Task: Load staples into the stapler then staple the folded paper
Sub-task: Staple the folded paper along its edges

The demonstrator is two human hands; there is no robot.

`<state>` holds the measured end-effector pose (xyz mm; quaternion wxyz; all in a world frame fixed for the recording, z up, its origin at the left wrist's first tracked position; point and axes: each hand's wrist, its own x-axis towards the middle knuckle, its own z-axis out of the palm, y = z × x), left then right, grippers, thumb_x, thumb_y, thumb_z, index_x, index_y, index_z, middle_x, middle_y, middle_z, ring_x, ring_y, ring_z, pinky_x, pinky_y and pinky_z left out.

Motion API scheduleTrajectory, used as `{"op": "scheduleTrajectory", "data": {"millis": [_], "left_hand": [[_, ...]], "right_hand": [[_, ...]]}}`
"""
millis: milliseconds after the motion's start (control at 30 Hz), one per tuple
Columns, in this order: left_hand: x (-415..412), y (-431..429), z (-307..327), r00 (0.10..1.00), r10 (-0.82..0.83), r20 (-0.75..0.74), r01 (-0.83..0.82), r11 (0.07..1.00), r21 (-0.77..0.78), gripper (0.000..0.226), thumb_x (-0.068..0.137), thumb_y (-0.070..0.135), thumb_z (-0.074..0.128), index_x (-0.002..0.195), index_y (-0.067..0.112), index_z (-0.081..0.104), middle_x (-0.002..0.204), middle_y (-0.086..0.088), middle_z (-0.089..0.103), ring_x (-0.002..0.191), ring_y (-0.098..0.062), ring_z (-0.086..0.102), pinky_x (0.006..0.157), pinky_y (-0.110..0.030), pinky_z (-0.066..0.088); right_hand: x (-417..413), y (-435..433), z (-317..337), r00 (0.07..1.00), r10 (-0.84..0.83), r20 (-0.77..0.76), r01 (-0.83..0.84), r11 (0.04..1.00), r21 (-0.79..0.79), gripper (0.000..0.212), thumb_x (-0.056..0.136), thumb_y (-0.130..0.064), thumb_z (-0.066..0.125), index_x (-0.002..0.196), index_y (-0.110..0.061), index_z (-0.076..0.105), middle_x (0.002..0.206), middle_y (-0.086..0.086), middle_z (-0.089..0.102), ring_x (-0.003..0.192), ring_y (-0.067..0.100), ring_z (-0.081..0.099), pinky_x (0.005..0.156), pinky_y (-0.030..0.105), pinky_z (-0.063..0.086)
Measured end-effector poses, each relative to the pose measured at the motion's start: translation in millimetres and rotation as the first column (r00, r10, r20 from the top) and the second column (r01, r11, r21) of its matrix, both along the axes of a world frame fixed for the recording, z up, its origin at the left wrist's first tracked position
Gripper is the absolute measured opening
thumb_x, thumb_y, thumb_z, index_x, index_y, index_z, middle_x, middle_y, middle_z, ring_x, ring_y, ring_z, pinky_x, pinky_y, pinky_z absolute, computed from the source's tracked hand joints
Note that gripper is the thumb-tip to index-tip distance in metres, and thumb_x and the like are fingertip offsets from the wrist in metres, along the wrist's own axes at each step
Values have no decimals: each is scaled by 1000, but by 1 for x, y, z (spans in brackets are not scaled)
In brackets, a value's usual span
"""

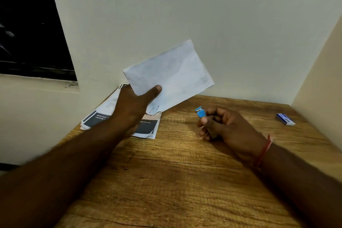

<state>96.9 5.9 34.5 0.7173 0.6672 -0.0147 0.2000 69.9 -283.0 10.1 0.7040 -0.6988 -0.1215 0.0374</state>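
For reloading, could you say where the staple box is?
In the head view, the staple box lies far right on the table, beyond the right hand.

Only one scrap of print reads. On the dark band of the white printed sheet (96,118) lying just left of my left hand (130,107), bold white letters begin "Multi-layer", and a second line starts "cleaning". My wrist covers the rest. On the dark band right of those fingers, a few white letters are too blurred to read. The faint bluish marks on the folded white paper (172,77), just below my left thumb, are illegible. The small blue-and-white cardboard box (285,119), well to the right of my right hand (227,126), carries print too small to read.
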Motion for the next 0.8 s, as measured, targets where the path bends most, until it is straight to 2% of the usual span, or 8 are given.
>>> {"op": "scheduleTrajectory", "data": {"millis": [100, 200, 267, 367, 467, 600, 800], "left_hand": [[-8, -9, 2, 999, -17, 46, 17, 1000, 0, 46, 93, 31, 93, 134, 19, 76, 123, 4, 86, 113, -14, 83, 97, -37, 68], [-19, -18, 5, 995, -17, 97, 12, 999, 49, 39, 97, 27, 89, 132, 16, 77, 118, 4, 86, 106, -6, 83, 83, -18, 64], [-26, -22, 7, 993, -33, 109, 27, 998, 61, 33, 99, 21, 87, 130, 15, 77, 112, 8, 87, 102, 0, 83, 78, -11, 61], [-32, -25, 7, 993, -51, 109, 40, 994, 105, 25, 99, 21, 86, 121, 28, 76, 107, 20, 86, 101, 5, 81, 76, -8, 59], [-36, -25, 7, 991, -73, 109, 58, 989, 132, 25, 99, 24, 86, 119, 32, 74, 108, 17, 85, 100, 6, 80, 75, -8, 59], [-36, -24, 6, 990, -90, 111, 65, 976, 206, 21, 99, 24, 86, 108, 36, 72, 92, 37, 80, 91, 16, 76, 69, -4, 55], [-33, -22, 9, 991, -83, 107, 53, 965, 255, 19, 98, 30, 87, 104, 39, 71, 93, 36, 80, 91, 18, 74, 69, -3, 54]], "right_hand": [[-8, 17, -1, 997, 67, -41, -65, 996, 59, 54, 87, -21, 82, 132, 2, 64, 104, 20, 77, 79, 26, 73, 72, 36, 59], [-14, 23, 0, 995, 90, -53, -84, 991, 105, 53, 88, -18, 82, 132, 5, 64, 104, 21, 77, 80, 26, 75, 76, 39, 58], [-17, 26, 2, 994, 91, -66, -80, 986, 148, 49, 88, -17, 82, 130, 5, 66, 105, 23, 77, 82, 29, 75, 78, 41, 58], [-22, 27, 4, 994, 95, -54, -88, 987, 132, 49, 88, -18, 83, 129, 4, 68, 111, 28, 79, 89, 34, 75, 83, 46, 60], [-24, 28, 6, 993, 118, -25, -115, 989, 96, 45, 89, -19, 83, 126, 1, 71, 117, 34, 77, 93, 34, 76, 89, 50, 60], [-23, 30, 9, 994, 99, -43, -90, 982, 167, 51, 87, -21, 83, 127, 8, 68, 113, 24, 82, 92, 30, 78, 84, 44, 62], [-15, 22, 13, 999, 31, -6, -29, 974, 227, 46, 88, -24, 81, 125, 3, 73, 112, 19, 82, 88, 22, 78, 81, 35, 65]]}}
